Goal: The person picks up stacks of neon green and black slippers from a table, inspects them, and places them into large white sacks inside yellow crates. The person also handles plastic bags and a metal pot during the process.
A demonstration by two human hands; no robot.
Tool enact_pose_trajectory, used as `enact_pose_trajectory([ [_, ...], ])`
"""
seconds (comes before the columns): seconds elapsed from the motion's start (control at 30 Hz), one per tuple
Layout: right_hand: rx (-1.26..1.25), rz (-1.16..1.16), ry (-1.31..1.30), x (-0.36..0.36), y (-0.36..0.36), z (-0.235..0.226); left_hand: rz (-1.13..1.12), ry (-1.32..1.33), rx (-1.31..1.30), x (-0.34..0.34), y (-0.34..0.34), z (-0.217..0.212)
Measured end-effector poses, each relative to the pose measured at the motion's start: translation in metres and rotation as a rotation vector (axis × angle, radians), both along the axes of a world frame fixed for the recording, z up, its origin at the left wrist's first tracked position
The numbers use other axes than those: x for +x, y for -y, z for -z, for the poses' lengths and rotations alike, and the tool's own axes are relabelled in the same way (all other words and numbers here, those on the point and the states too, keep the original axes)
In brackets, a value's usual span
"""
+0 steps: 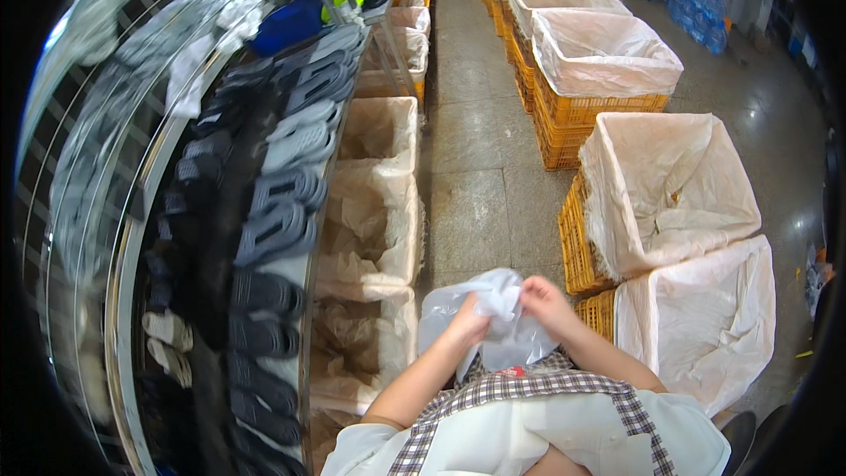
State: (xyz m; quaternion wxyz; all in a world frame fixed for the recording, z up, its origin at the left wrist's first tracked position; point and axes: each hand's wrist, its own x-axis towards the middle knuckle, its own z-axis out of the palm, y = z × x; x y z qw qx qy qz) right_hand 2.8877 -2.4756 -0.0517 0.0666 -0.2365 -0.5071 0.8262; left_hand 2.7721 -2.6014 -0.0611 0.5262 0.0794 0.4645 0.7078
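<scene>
In front of my body I hold a thin translucent plastic bag (520,341), bunched at the top and hanging loose below. My left hand (469,322) grips its gathered edge from the left, the fingers closed on the film. On the other side my right hand (546,304) pinches the bag near its top, fingers curled. The two hands are a short way apart, with crumpled film between them. Whether anything lies inside the bag I cannot make out.
Lined crates (410,238) run along my left beside a rack of grey and black slippers (278,229). On my right stand orange crates with pale liners (696,317). A stone-tiled aisle (480,203) lies between. Blue water bottles (696,13) are farther back.
</scene>
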Motion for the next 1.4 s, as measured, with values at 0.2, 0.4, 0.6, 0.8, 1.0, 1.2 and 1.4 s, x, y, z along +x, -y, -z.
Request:
enact_pose_trajectory([
  [0.2, -0.593, 0.624, -0.082, -0.097, -0.212, 0.075, -0.311, 0.078, 0.054, -0.181, -0.152, 0.009],
  [0.4, -0.872, 0.836, -0.109, -0.215, -0.456, 0.14, -0.444, 0.458, 0.079, -0.385, -0.279, 0.024],
  [0.6, 0.051, 0.281, -0.073, -0.388, -0.61, 0.031, -0.792, -0.336, -0.26, -0.553, -0.335, 0.052],
  [0.8, 0.892, -0.312, 0.328, -0.599, -0.716, 0.011, -0.101, -1.081, -1.215, -0.685, -0.426, 0.081],
  [1.0, 0.464, -0.242, 0.073, -0.792, -0.787, -0.018, 0.049, -1.396, -0.581, -0.797, -0.658, 0.001],
  [1.2, 0.572, -0.494, 0.06, -0.912, -0.897, -0.064, 0.329, -1.585, -0.754, -0.975, -0.81, -0.023],
  [1.4, 1.177, -0.346, 0.255, -1.016, -1.073, 0.011, 0.18, -1.359, -0.633, -1.135, -0.934, 0.022],
])
